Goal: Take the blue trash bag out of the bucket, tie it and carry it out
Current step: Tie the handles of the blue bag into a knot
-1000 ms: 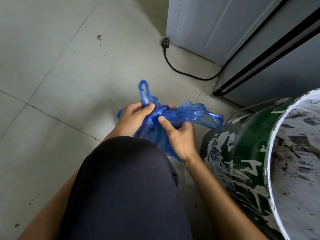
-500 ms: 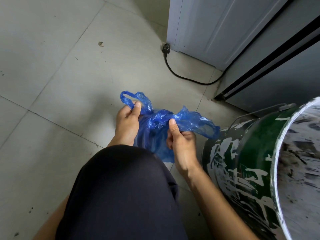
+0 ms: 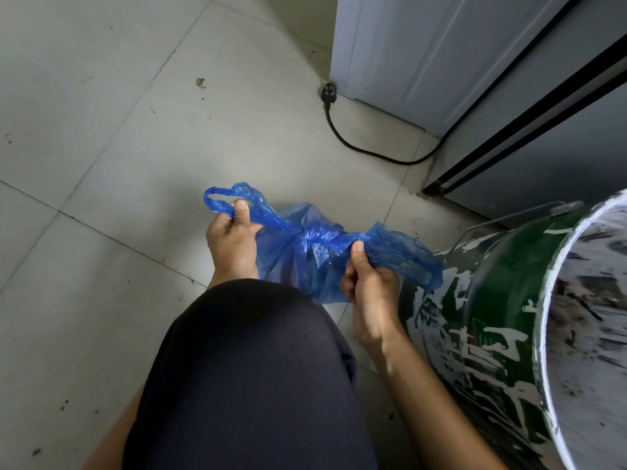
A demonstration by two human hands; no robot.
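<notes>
I find the blue trash bag [image 3: 305,259] out of the bucket [image 3: 509,317] and held above the floor [image 3: 118,147]. My left hand [image 3: 230,245] has its grip clamped on one handle loop, my right hand [image 3: 369,290] clamped on the other. The crossing sits between the two grips, the bag's long axis running straight from one to the other, neither hand nearer. The knot looks half drawn, though the crumpled plastic hides it. Judgement: pull outward to tighten
</notes>
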